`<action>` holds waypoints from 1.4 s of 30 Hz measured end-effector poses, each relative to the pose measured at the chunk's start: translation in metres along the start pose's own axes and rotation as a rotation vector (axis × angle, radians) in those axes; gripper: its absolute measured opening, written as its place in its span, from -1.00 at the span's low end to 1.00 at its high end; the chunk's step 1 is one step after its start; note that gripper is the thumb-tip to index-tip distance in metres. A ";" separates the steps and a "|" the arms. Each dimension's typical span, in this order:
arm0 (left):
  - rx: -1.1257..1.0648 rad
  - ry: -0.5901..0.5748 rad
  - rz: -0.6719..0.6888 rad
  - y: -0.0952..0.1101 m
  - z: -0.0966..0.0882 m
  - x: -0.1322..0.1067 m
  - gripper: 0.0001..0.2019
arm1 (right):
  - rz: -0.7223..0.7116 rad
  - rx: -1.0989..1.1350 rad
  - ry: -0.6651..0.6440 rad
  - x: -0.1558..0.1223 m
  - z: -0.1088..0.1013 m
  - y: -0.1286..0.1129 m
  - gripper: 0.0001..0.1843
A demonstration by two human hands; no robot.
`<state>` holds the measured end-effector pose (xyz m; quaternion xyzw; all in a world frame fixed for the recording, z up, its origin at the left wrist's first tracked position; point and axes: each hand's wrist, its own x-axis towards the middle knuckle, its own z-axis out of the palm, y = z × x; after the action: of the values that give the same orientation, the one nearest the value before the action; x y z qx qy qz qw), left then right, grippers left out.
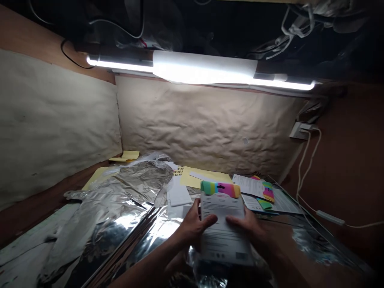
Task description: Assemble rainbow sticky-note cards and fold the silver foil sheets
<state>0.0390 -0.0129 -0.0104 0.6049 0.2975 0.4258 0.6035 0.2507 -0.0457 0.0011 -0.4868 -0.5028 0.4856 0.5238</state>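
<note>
Between both hands is a white printed package (pixel 223 232) with a rainbow-coloured top strip and a dark hang hole. Its text side faces me and it stands nearly upright. My left hand (pixel 195 220) grips its left edge, thumb lying on the front. On the opposite edge my right hand (pixel 249 226) holds it the same way, thumb pointing inward. The fingers behind the package are hidden. Shiny silver film (pixel 159 228) lies beneath and to the left of my hands. Something glossy and transparent sits below the package, too dark to make out.
Similar rainbow-edged printed cards (pixel 252 186) lie at the back right. Yellow sheets (pixel 207 176) and white papers (pixel 179 194) rest behind my hands. A lit tube lamp (pixel 204 72) hangs above. White cables run from a wall socket (pixel 301 130) past a white inline piece (pixel 330 218).
</note>
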 end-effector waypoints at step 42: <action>0.650 0.518 -0.138 0.010 -0.114 0.028 -0.26 | -0.277 -1.109 -0.086 0.129 0.111 -0.006 -0.77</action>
<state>-0.0497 0.0648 -0.0070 0.6155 0.5979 0.4065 0.3139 0.1427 0.0852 0.0158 -0.5982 -0.7623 0.0952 0.2279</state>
